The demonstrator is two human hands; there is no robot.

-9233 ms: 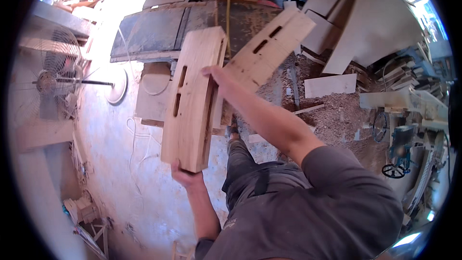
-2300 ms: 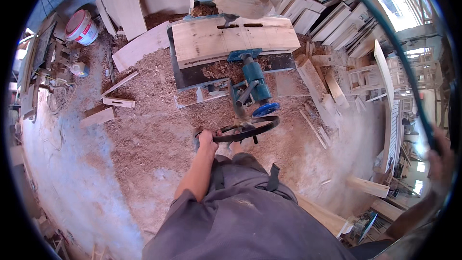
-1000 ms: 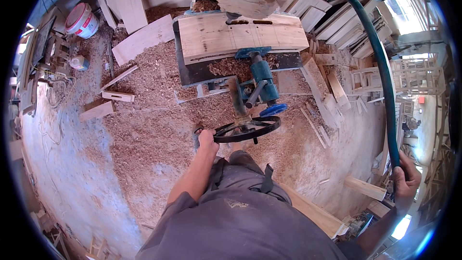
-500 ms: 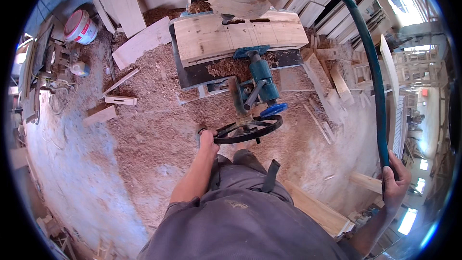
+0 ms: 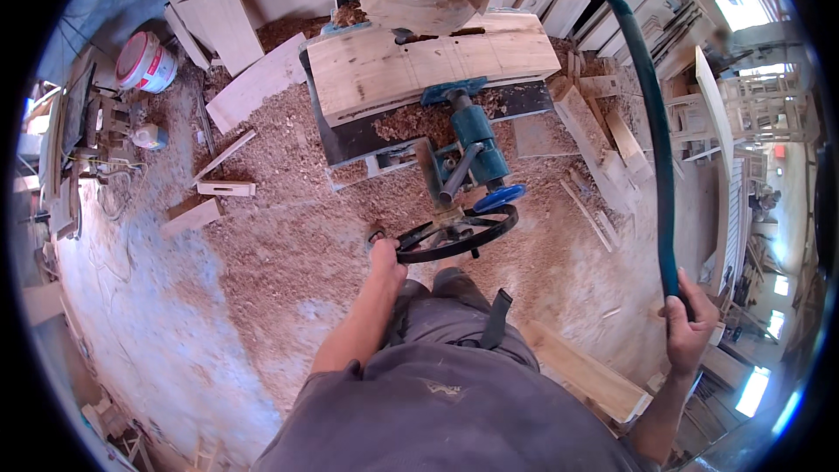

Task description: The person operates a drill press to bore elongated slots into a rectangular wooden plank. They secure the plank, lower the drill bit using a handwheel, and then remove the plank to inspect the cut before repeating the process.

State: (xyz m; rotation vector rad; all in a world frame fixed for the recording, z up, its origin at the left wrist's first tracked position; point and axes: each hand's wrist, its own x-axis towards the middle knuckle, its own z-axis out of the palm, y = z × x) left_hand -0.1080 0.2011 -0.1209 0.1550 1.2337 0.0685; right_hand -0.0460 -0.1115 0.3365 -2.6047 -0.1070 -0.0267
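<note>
My left hand (image 5: pixel 385 257) is closed around the handle at the left rim of a black handwheel (image 5: pixel 454 251), low in front of my legs. Out to the right, my right hand (image 5: pixel 690 323) grips the lower end of a long teal lever (image 5: pixel 651 96) that curves up to the top of the view. A pale wooden board (image 5: pixel 376 74) with dark slots near its far edge lies on the machine's dark table (image 5: pixel 350 142). Against its near side presses a teal screw clamp (image 5: pixel 474 135) with a small blue handwheel (image 5: pixel 499 199). Hanging wrapping (image 5: pixel 419 7) hides the machine's upper part.
Wood shavings (image 5: pixel 280 236) cover the floor around the machine. Planks lean at the back left, near a white and red bucket (image 5: pixel 147 63). Stacked boards (image 5: pixel 603 22) stand at the back right. A thick timber (image 5: pixel 594 371) lies by my right side.
My right hand and the lever's lower end have moved left, closer to my body. The left hand stays on the handwheel's handle. The whole view has shifted slightly.
</note>
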